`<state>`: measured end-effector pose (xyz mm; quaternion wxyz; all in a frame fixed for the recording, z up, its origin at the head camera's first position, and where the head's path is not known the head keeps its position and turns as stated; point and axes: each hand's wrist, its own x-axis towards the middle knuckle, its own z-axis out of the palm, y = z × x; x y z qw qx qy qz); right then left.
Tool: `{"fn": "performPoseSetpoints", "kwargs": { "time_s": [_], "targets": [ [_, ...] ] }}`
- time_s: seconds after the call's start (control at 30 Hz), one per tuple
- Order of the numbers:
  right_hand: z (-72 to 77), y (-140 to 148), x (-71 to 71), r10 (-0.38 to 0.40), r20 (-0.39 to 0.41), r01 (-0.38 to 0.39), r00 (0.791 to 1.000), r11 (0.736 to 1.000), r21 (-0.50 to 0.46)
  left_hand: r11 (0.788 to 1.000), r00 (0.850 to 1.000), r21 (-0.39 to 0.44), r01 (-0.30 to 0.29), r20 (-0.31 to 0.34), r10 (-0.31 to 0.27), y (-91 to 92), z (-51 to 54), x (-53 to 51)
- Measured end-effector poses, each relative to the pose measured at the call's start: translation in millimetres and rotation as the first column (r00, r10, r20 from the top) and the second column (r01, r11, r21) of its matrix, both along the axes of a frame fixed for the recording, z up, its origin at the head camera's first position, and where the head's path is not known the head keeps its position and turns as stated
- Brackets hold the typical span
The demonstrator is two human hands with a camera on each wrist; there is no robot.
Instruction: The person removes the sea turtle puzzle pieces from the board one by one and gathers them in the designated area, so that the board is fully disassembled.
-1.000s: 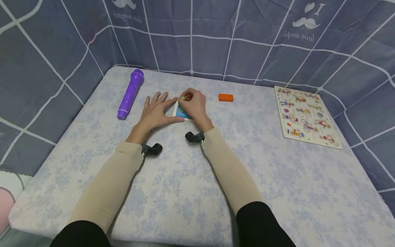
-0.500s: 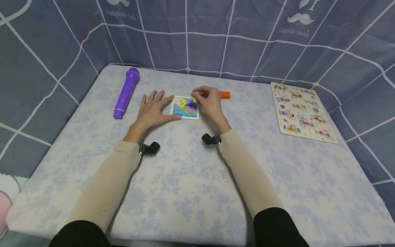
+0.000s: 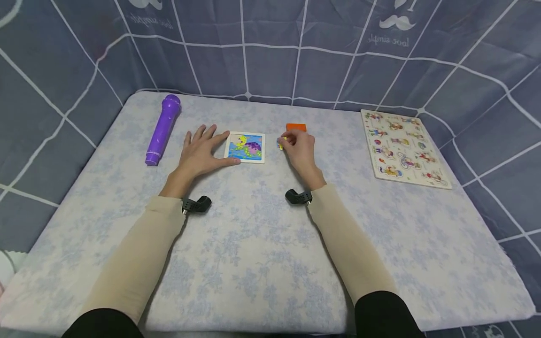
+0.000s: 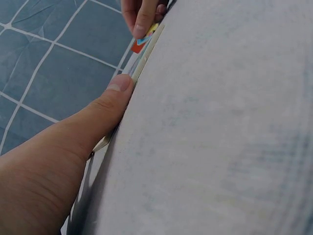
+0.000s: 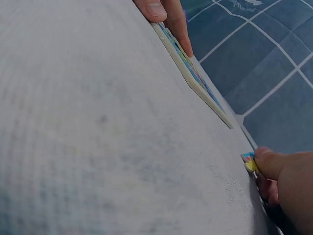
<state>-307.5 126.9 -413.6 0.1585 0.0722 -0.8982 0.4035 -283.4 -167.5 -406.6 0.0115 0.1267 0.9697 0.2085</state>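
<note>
A small square picture puzzle (image 3: pixel 249 148) in a pale wooden frame lies on the table in the head view, with a yellow, green and purple animal on blue. My left hand (image 3: pixel 198 155) has its fingers spread, with the thumb and index finger touching the frame's left corners. To the right of the puzzle, my right hand (image 3: pixel 301 151) pinches a small puzzle piece (image 3: pixel 281 143) between thumb and fingers. The right wrist view shows the piece (image 5: pixel 250 162) as yellow, blue and pink, close to the tabletop; whether it touches the cloth is unclear.
An orange block (image 3: pixel 296 126) lies just behind my right hand, partly covered by it. A purple microphone-shaped toy (image 3: pixel 163 130) lies at the left. At the far right is a larger board (image 3: pixel 403 148) with several printed figures. A grey checked curtain (image 3: pixel 270 70) encloses the back.
My right hand has moved right from over the puzzle, carrying the pinched piece off it and uncovering the picture. The left hand has stayed at the frame. The head view has shifted slightly.
</note>
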Motion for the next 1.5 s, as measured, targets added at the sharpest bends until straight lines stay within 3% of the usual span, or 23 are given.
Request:
{"fn": "performPoseSetpoints", "kwargs": {
  "time_s": [0.57,0.77,1.03,1.23,1.5],
  "targets": [
    [-5.5,-1.6,5.7,0.009,-0.143,0.0,0.99,0.998,0.061,1.0,1.0,-0.006,-0.001,0.004,0.001,-1.7,-1.7,0.0],
    [-3.7,-8.0,3.3,0.058,-0.164,-0.049,0.985,0.997,0.055,1.0,1.0,0.005,-0.015,-0.003,0.015,-4.0,-2.8,1.9],
    [6.9,-32.7,3.1,0.199,-0.095,-0.194,0.975,0.979,0.062,1.0,1.0,0.007,-0.018,-0.013,0.018,0.1,-2.4,2.1],
    [10.7,-60.2,2.9,0.32,0.008,-0.32,0.947,0.944,0.08,1.0,1.0,-0.002,-0.02,-0.017,0.02,0.9,-2.2,1.5],
    [2.9,-72.9,2.7,0.364,0.015,-0.363,0.931,0.922,0.132,1.0,1.0,-0.004,-0.005,-0.012,0.005,2.9,-2.7,1.4]
  ]
}}
